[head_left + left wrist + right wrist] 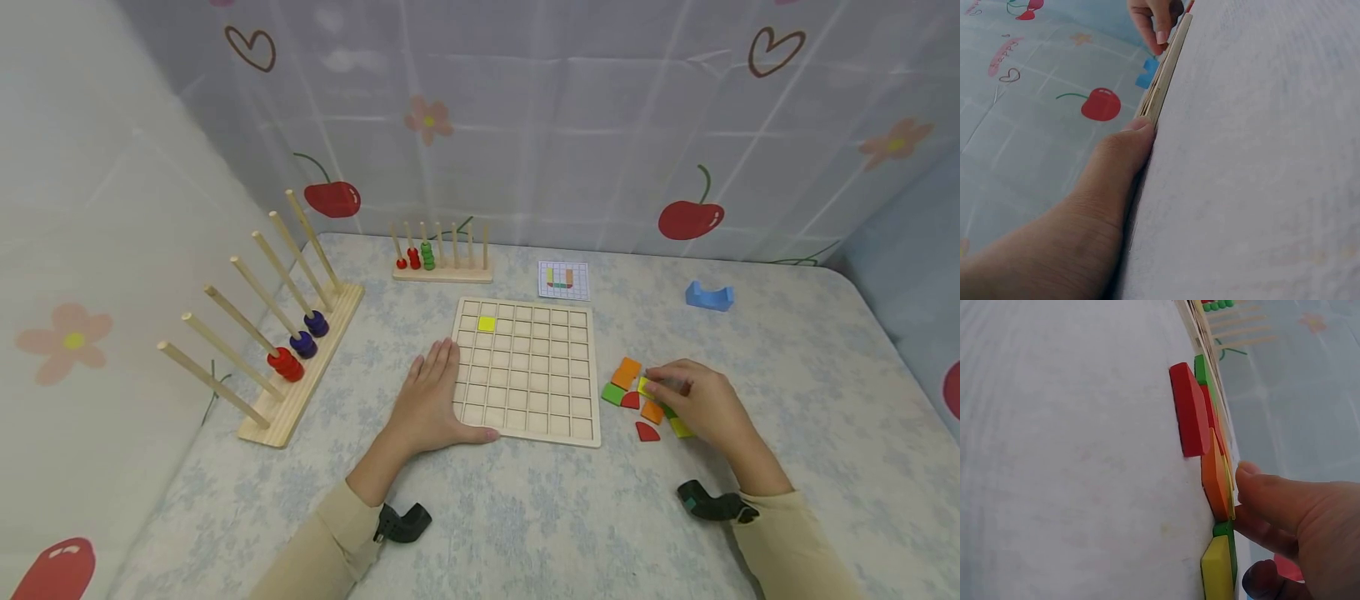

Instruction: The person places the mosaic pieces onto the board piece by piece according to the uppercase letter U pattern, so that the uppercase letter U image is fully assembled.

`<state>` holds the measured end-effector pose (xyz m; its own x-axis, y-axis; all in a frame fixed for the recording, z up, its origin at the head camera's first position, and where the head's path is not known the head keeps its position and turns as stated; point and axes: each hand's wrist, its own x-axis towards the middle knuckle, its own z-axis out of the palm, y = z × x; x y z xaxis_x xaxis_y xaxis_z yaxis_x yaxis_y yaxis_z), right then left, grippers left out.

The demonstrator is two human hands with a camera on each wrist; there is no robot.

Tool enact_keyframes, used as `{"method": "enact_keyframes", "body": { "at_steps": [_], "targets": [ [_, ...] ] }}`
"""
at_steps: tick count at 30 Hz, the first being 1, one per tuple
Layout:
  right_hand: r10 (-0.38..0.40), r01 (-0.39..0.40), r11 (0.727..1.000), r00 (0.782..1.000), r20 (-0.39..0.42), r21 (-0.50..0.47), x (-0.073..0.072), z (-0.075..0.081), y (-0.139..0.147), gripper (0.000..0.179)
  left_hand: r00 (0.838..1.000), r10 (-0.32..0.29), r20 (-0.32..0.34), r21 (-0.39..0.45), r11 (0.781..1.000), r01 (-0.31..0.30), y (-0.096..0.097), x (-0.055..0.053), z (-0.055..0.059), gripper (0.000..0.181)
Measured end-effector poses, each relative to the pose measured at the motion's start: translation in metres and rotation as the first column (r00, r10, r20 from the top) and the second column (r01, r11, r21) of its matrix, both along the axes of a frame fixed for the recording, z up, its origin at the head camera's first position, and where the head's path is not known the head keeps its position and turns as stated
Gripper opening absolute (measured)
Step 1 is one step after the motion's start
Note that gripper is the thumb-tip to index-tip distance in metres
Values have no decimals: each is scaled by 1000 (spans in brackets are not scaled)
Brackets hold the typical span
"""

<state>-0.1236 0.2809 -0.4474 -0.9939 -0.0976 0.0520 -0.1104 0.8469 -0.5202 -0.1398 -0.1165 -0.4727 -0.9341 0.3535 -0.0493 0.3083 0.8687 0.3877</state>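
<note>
My left hand (429, 408) rests against a square wooden grid board (538, 364), straight fingers along its left side and thumb at the front edge. One yellow square tile (487, 324) sits in a cell near the board's back left corner. To the right of the board, my right hand (705, 404) pinches a yellow tile (643, 386) between thumb and fingertips, low over a loose group of tiles. Around it lie orange tiles (626, 372), a green tile (612, 394) and red quarter-round tiles (647, 432). Another yellow tile (1217, 569) lies close under the right fingers.
A large wooden peg rack (315, 379) with red and dark blue rings stands at the left. Behind the board are a smaller peg rack (442, 273) with red and green beads and a pattern card (563, 281). A blue holder (709, 297) stands at the back right.
</note>
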Motion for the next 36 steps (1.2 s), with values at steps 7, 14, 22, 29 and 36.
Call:
{"method": "enact_keyframes", "body": {
  "at_steps": [7, 14, 22, 29, 36],
  "targets": [
    [36, -37, 999, 998, 60, 23, -2, 3, -1, 32, 1000, 4, -12, 4, 1000, -4, -1, 0, -2, 150],
    [46, -47, 999, 997, 66, 14, -3, 2, 0, 29, 1000, 1, -14, 12, 1000, -1, 0, 0, -2, 150],
    [38, -36, 999, 997, 73, -33, -4, 2, 0, 21, 1000, 6, -8, 9, 1000, -6, 0, 0, -3, 150],
    [26, -20, 996, 998, 64, -84, -6, 7, -5, 18, 1000, 5, 0, 7, 1000, -5, -1, 0, -4, 150],
    [17, -6, 992, 996, 83, -124, -19, 16, -21, 22, 1000, 7, 7, 1, 1000, -7, -1, -1, -4, 151]
  ]
}}
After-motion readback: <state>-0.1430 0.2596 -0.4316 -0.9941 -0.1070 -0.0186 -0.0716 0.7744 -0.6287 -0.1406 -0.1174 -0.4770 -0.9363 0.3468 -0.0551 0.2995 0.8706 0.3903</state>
